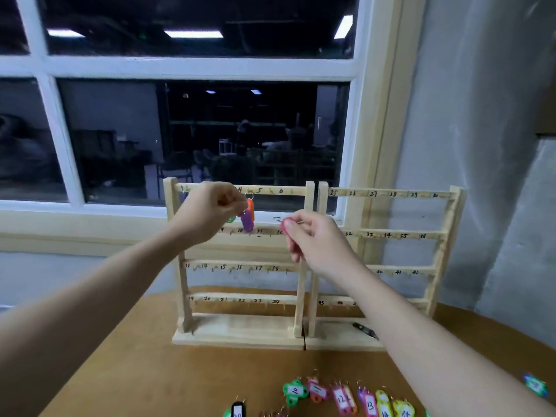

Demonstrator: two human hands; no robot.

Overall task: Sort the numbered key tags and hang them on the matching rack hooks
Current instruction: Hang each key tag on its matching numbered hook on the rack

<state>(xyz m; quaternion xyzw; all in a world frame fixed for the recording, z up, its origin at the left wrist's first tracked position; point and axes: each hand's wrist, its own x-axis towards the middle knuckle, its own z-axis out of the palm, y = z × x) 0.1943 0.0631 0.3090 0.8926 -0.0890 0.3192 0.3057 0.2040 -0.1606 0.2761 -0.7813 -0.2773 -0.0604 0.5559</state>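
Head view: both hands are raised in front of the left rack, which stands on the worktop beside a second rack. The left hand is up at the top rail, fingers curled and pinching something at the hooks just left of the number 4; whether it holds a ring or only steadies the hanging tags cannot be told. A purple tag and an orange tag hang just beside its fingertips, with a bit of green tag below the palm.

The right hand pinches a pink tag, its ring pointing up and left, its body hanging down along the fingers. Its number is hidden. It sits level with the second rail, right beside the 12, so the right hand is nearer that row's right end, while the top rail's 5 and 6 lie up and slightly left of it. The next move probably turns on tipping the ring toward whichever hook matches.

More tags, numbered 10 upward, lie in a row at the worktop's near edge, well below both hands.
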